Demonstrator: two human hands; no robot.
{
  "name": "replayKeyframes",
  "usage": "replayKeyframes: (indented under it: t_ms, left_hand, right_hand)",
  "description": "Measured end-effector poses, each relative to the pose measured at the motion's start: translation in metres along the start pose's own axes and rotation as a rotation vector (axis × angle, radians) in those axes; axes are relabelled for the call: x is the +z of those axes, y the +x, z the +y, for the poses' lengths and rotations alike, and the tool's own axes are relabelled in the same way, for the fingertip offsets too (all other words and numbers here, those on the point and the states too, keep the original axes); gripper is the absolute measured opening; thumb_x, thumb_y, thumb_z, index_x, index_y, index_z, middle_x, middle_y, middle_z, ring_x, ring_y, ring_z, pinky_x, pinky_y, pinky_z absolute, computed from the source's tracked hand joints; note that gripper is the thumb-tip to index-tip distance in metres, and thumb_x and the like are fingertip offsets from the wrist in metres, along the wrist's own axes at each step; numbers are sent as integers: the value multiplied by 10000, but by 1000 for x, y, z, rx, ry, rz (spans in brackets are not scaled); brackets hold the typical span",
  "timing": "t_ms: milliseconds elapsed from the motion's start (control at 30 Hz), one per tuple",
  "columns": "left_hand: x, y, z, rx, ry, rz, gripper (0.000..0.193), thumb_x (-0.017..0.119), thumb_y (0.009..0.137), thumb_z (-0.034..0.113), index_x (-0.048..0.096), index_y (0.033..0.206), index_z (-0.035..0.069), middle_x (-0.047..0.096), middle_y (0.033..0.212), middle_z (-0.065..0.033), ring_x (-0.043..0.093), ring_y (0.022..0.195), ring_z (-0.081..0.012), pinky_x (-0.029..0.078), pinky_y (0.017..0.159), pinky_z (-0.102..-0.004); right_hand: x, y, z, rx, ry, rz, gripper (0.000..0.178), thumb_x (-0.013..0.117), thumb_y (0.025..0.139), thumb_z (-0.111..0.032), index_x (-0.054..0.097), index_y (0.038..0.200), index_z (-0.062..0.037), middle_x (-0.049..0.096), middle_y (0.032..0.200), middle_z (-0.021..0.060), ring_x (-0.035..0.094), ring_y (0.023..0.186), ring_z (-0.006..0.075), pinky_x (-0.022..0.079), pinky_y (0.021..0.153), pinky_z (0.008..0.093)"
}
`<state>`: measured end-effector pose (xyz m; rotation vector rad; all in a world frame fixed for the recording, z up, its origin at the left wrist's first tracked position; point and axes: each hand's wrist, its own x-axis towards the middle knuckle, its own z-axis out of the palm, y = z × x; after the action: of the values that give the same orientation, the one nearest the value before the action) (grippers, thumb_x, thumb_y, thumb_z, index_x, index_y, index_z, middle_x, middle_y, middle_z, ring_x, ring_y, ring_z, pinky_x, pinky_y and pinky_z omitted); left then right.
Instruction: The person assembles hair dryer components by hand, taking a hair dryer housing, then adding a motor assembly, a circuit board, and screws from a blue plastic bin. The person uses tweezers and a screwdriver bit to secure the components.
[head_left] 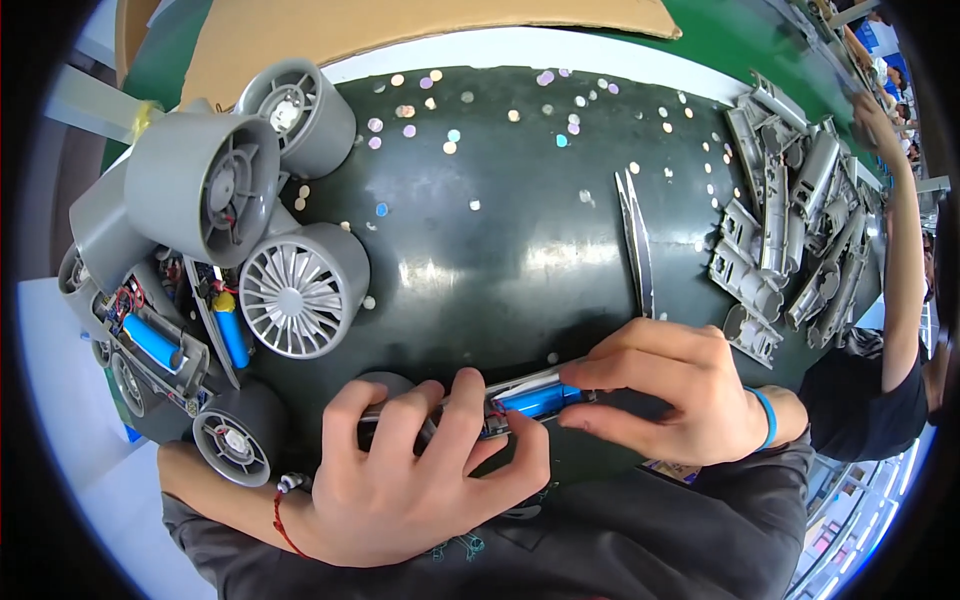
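Note:
Close to my body, an opened grey handheld fan lies sideways under both hands. Inside its handle shows a blue cylindrical battery, with some small parts and wiring beside it. My left hand is curled over the fan, its fingers gripping the handle; they hide most of the fan head. At the handle's right end, the thumb and fingers of my right hand pinch the edge beside the battery. A pair of metal tweezers lies on the dark table mat, just beyond my right hand.
Several grey fan units are piled at the left, some opened with blue batteries exposed. Grey plastic handle shells form a heap at the right. Small round stickers dot the mat. Cardboard lies at the back. Another person's arm is at far right.

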<state>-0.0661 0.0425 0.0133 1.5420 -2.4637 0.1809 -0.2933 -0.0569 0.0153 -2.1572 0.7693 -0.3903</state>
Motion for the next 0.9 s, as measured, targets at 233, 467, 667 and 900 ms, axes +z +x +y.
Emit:
replayKeyframes:
  t_ms: [233,467,667,900]
  left_hand:
    - [2,1,-2,54,33,33,189,628,791,202,600,956,289,639,994,-3,555,834,-180,452,724,-381]
    - [5,1,-2,68,1,61,156,629,756,171,587,887,245,657,953,-21,572,833,-180,450,723,-376]
    - [1,-4,1,64,-48,18,155,688,798,140,581,880,217,716,1077,-88,643,894,-222,469,790,-449]
    - [6,-2,2,75,-31,34,136,680,813,135,592,902,189,721,1070,-96,649,890,-242,478,795,-460]
  right_hand:
    - [-3,-2,-2,-76,-86,-47,251,851,758,-75,771,996,-61,663,909,49,671,712,186,521,576,298]
    - [-8,0,-9,58,2,-107,272,822,746,0,769,1004,-67,683,927,68,685,745,199,552,603,292]
    - [-12,2,-13,212,120,-153,260,803,763,30,758,1008,-42,692,930,81,703,776,219,576,641,306]
    - [-14,2,-14,139,0,-149,253,786,792,17,745,1034,-46,687,942,89,702,767,235,579,636,321]
